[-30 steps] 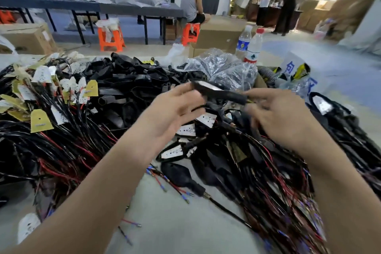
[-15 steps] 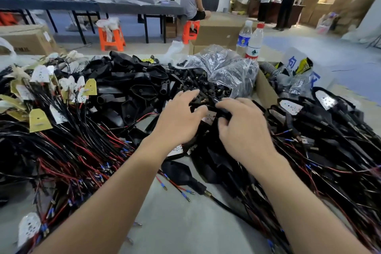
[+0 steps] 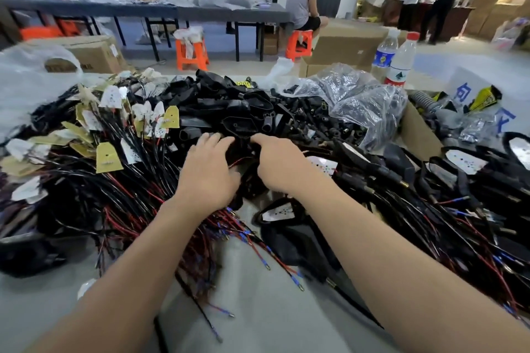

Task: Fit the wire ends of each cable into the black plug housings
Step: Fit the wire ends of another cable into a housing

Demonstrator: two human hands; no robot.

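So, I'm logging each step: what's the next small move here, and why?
Probably pinch one black plug housing off the pile: the left hand and right hand rest at its near edge, a red wire between them, neither plainly holding a housing.

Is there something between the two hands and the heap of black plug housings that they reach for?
Nothing visible does. The left hand and the right hand have fingertips at the near edge of the black plug housings. A thin red wire shows between the two hands, not ahead of them.
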